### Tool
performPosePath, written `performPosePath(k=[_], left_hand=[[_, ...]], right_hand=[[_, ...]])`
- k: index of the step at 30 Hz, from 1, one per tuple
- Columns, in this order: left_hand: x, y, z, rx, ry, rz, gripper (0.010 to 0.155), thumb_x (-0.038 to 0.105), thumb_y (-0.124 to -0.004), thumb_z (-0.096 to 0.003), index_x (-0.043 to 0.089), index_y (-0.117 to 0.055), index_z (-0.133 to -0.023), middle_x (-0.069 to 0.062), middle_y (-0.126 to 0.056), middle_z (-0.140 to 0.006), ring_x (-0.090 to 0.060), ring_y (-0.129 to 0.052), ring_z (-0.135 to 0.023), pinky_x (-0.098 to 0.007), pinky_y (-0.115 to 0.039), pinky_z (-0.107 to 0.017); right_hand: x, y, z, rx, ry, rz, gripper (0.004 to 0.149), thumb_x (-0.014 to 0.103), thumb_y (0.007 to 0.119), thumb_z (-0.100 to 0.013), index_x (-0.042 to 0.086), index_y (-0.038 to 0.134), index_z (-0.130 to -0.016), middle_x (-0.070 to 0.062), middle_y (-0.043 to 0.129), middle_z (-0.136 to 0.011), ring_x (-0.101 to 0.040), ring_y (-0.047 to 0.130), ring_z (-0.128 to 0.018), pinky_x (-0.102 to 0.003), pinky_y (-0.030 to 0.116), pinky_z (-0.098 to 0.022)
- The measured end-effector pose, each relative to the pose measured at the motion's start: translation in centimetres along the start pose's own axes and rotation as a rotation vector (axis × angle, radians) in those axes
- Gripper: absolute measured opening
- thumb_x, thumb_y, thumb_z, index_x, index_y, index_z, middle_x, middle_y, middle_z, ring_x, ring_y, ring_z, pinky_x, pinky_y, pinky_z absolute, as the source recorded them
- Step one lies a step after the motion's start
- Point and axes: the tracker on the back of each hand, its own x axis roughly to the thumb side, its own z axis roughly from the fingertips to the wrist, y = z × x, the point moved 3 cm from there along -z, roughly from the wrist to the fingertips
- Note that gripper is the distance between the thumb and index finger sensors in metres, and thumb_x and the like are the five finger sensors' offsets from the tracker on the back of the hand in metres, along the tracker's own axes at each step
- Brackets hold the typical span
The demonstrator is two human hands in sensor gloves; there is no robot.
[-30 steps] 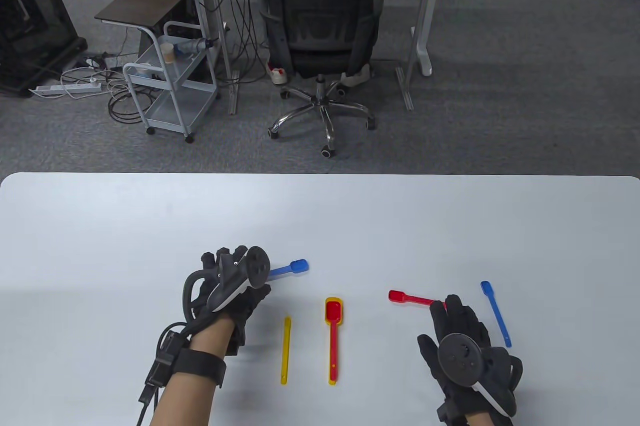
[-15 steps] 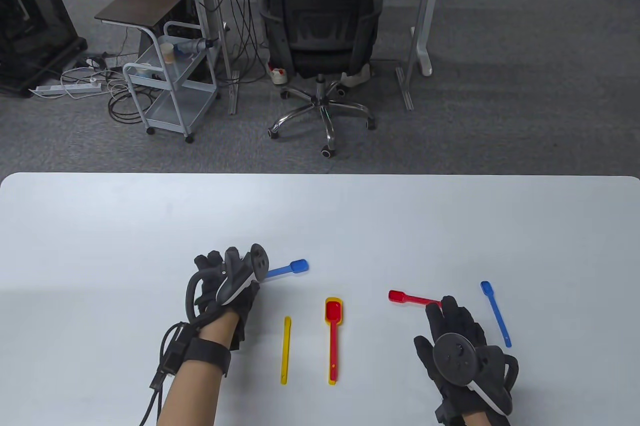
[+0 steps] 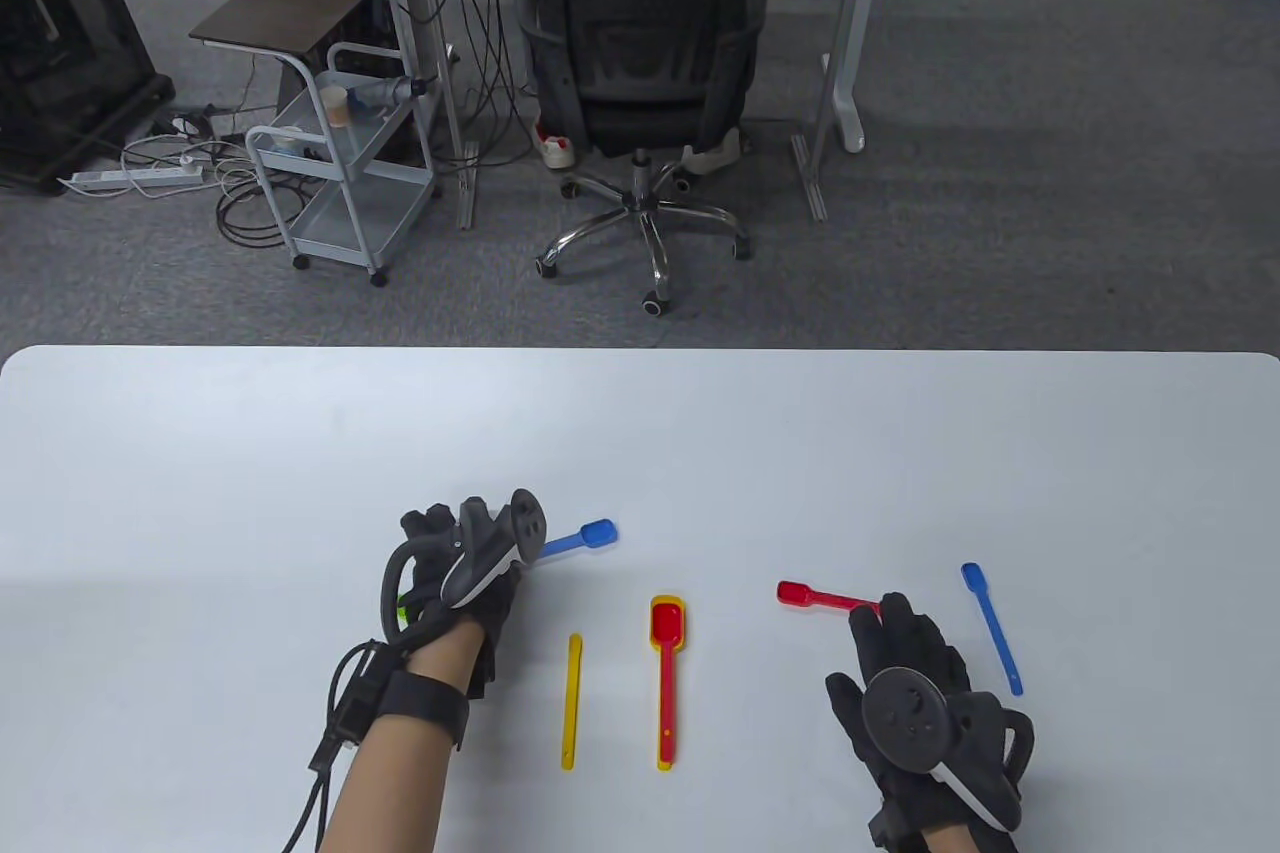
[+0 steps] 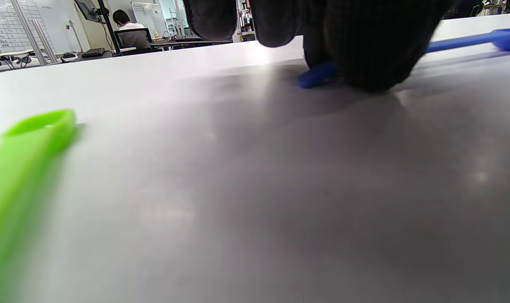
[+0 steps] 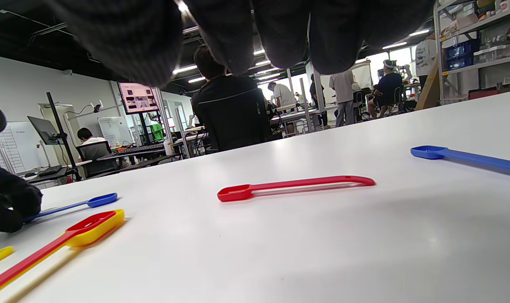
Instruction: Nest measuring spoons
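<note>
Both hands work low on the white tabletop [image 3: 200, 453]. Our left hand [image 3: 455, 583] has its fingertips [image 4: 364, 63] curled down onto the handle end of a blue spoon [image 3: 580, 538], pinning it against the surface; we cannot tell whether they actually pinch it. Our right hand [image 3: 915, 693] hovers with fingers extended and relaxed, holding nothing, its tips over the handle end of a small red spoon [image 5: 293, 186]. Between the hands lies the biggest piece, a red spoon nested in a yellow spoon [image 3: 667, 673], with a thin yellow spoon [image 3: 571, 698] just beside it. A second blue spoon [image 3: 992, 628] lies right of our right hand. A green spoon [image 4: 23, 155] lies under our left wrist.
</note>
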Motion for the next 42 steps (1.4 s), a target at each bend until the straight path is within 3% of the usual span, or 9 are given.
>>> performPosePath(k=[24,42], left_hand=[[0.3,0.1,0.0,-0.003,-0.047,0.038,0.047,0.043,-0.093,-0.0431,0.021,-0.09,-0.084,0.003,-0.061,-0.122,-0.041,-0.065,-0.118,-0.064,-0.044,-0.086],[0.7,4.7,4.2,0.12,-0.058,0.052,0.05,0.046,-0.095,-0.0398,0.014,-0.093,-0.079,-0.004,-0.063,-0.12,-0.046,-0.068,-0.114,-0.066,-0.046,-0.082]], right_hand=[[0.1,0.0,0.0,-0.002,-0.002,-0.005,0.068,0.047,0.073,-0.051,0.015,0.063,-0.11,-0.025,0.057,-0.12,-0.056,0.068,-0.1,-0.066,0.059,-0.068],[-0.2,-0.1,-0.1,-0.004,0.019,-0.012,0.068,0.047,0.073,-0.051,0.015,0.063,-0.11,-0.025,0.057,-0.12,-0.056,0.068,-0.1,-0.066,0.059,-0.068]])
